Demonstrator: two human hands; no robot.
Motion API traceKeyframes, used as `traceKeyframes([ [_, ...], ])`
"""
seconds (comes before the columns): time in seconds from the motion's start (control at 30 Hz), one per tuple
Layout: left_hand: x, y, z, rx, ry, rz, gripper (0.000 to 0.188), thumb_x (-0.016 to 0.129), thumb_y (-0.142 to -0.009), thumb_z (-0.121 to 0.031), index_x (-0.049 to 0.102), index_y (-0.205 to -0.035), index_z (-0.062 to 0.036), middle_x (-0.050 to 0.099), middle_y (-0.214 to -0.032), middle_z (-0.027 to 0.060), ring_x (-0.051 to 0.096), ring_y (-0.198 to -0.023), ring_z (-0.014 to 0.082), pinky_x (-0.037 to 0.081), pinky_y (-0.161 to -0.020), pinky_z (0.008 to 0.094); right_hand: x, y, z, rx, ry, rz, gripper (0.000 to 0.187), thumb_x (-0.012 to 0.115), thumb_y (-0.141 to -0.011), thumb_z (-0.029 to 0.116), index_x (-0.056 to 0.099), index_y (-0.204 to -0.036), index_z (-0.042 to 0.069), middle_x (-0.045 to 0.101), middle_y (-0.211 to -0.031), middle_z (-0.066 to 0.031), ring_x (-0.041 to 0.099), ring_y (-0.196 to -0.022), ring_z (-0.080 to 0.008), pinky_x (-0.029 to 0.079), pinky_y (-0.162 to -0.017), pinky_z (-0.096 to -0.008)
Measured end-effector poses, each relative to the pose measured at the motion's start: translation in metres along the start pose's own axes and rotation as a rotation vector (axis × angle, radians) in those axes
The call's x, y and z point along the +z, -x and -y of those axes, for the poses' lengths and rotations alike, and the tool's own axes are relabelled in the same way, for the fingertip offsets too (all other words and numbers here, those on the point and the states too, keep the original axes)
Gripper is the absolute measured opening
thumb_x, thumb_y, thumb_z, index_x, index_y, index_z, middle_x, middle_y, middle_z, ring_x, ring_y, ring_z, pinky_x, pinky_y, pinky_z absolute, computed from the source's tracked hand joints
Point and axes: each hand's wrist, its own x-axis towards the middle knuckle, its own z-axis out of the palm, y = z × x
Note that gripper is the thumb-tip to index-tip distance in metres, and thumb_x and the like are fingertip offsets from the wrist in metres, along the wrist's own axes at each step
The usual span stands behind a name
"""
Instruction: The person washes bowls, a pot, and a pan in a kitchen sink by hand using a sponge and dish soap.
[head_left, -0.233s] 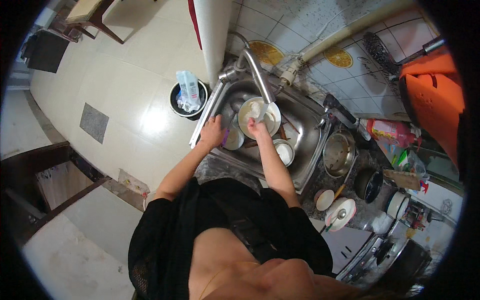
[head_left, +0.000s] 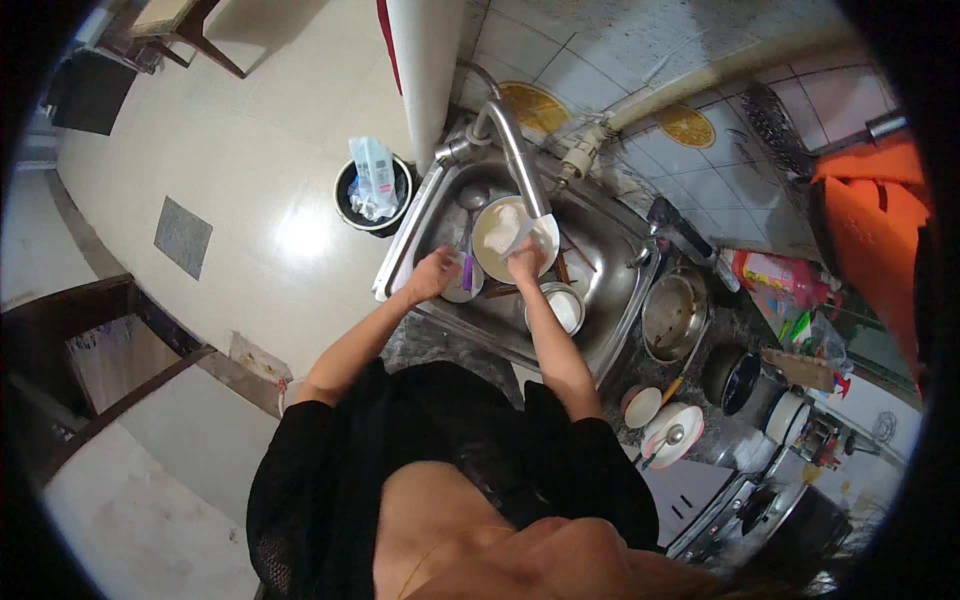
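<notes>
A large pale bowl [head_left: 488, 262] sits in the metal sink [head_left: 610, 312], with whitish contents and cloudy liquid inside. My right hand [head_left: 526, 264] is over its near right side under the tap [head_left: 522, 170], fingers closed. A blurred whitish streak shows at the fingertips; whether it is water or a held thing is unclear. My left hand [head_left: 435, 274] is at the left of the sink, fingers loosely apart, close beside a ladle with a purple handle [head_left: 467, 273]. The ladle's round metal bowl [head_left: 474, 195] points away from me. A smaller bowl [head_left: 459, 289] lies partly beneath the handle.
White bowls [head_left: 564, 309] and brown chopsticks [head_left: 562, 268] lie in the sink. A metal basin [head_left: 673, 316], a dark pot [head_left: 732, 380] and a lidded dish [head_left: 671, 436] crowd the right counter. A bin [head_left: 400, 208] with a plastic bag stands on the floor left of the sink.
My left hand has shifted slightly nearer to me. The purple handle now shows more fully, right of that hand. My right hand has moved slightly right, and the view has shifted a little.
</notes>
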Motion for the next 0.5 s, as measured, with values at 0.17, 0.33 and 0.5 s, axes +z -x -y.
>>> traceKeyframes([
  [0.17,0.036,-0.006,0.008,-0.316,0.586,0.22,0.035,0.054,-0.075,-0.021,0.044,-0.104,-0.0023,0.054,-0.078,0.0065,0.053,-0.065,0.0126,0.046,-0.058,0.0242,-0.011,-0.004,0.007,-0.141,0.166,-0.107,0.047,0.06,-0.059,0.01,0.047,-0.104,0.011,0.052,-0.087,-0.0148,0.05,-0.085,-0.0285,0.039,-0.075,-0.0343],
  [0.33,0.069,-0.017,0.02,-0.527,0.706,0.118,0.037,0.055,-0.074,-0.019,0.041,-0.104,-0.0026,0.052,-0.087,0.0078,0.055,-0.068,0.0162,0.048,-0.062,0.0258,-0.071,-0.002,0.038,0.064,-0.046,0.15,0.034,0.062,-0.058,0.011,0.049,-0.089,0.006,0.051,-0.077,-0.0126,0.049,-0.078,-0.0291,0.04,-0.071,-0.0353],
  [0.5,0.094,-0.026,0.025,-0.592,0.924,0.116,0.033,0.051,-0.076,-0.015,0.04,-0.104,-0.0018,0.053,-0.084,0.0096,0.054,-0.067,0.0183,0.047,-0.058,0.0287,-0.106,0.003,0.02,-0.307,0.255,-0.041,0.027,0.059,-0.055,0.007,0.049,-0.08,0.003,0.048,-0.079,-0.0144,0.046,-0.079,-0.0297,0.037,-0.071,-0.0369],
])
